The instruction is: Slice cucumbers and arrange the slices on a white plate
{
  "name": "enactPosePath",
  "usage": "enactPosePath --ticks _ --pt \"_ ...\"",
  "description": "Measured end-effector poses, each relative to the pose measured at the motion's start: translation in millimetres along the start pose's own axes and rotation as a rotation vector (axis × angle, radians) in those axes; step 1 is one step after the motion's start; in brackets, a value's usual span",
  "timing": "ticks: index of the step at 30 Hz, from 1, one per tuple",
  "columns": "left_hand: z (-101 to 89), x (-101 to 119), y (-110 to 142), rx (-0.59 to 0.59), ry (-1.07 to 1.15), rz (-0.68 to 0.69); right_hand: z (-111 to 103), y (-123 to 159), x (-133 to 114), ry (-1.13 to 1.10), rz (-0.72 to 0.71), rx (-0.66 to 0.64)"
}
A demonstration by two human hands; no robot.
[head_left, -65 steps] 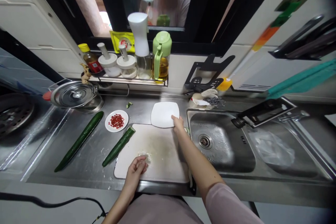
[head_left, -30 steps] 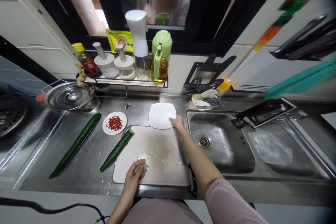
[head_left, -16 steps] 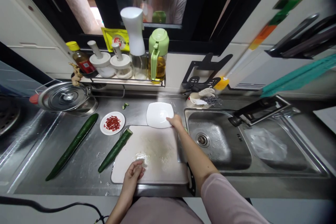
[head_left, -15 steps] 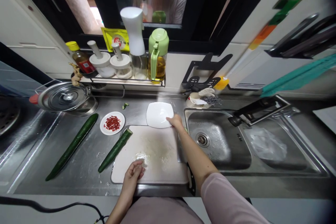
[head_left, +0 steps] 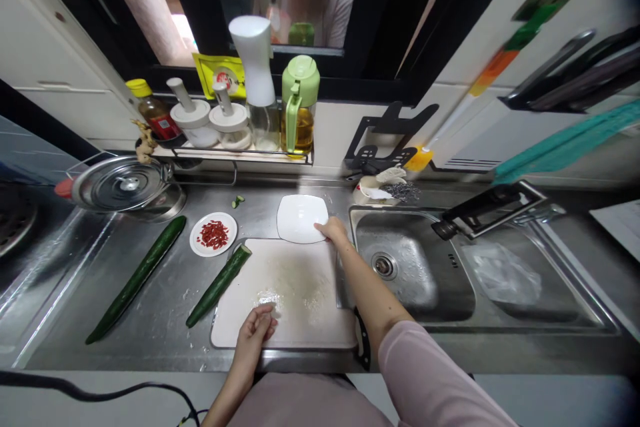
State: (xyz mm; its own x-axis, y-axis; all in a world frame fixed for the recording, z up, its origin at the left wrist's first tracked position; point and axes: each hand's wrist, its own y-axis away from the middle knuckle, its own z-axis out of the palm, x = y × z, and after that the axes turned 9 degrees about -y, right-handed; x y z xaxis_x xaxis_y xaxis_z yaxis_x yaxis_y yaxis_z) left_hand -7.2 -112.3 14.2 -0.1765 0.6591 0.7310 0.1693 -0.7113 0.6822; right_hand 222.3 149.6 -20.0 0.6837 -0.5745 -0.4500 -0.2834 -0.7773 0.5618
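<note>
My right hand (head_left: 336,232) reaches forward and pinches the near right corner of a white square plate (head_left: 301,217), which stands just past the far edge of the cutting board (head_left: 295,320). Nothing lies on the plate. Low over the board's near left part, my left hand (head_left: 256,330) has its fingers loosely curled, and I see nothing in it. The board's surface is wet. A cut cucumber (head_left: 220,285) rests against the board's left side. Partly behind my right forearm, a knife (head_left: 363,340) with a black handle lies at the board's right edge.
A whole cucumber (head_left: 137,280) and a small plate (head_left: 194,243) of red chopped pieces lie to the left. Small green scraps (head_left: 238,201) sit farther back. The sink (head_left: 420,273) is on the right; seasoning jars and an oil bottle (head_left: 300,107) line the back shelf.
The whole view has shifted very slightly. My right hand stays on the plate's corner and my left hand keeps its place over the board.
</note>
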Motion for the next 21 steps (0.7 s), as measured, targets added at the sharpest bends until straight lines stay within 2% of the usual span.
enactPosePath --ticks 5,9,12,16,21 --pt "0.9 -1 0 -0.016 -0.008 0.008 -4 8 -4 0.039 -0.024 0.010" --pt "0.3 2 4 -0.011 -0.030 0.039 -9 17 -5 0.115 -0.079 0.148" --pt "-0.6 4 7 -0.018 -0.037 0.068 -13 32 4 0.083 -0.155 0.263" --pt "-1.1 2 9 -0.048 -0.029 0.077 -12 64 40 -0.023 -0.256 0.407" --pt "1.2 -8 9 -0.095 -0.021 0.099 -2 119 114 -0.195 -0.360 0.578"
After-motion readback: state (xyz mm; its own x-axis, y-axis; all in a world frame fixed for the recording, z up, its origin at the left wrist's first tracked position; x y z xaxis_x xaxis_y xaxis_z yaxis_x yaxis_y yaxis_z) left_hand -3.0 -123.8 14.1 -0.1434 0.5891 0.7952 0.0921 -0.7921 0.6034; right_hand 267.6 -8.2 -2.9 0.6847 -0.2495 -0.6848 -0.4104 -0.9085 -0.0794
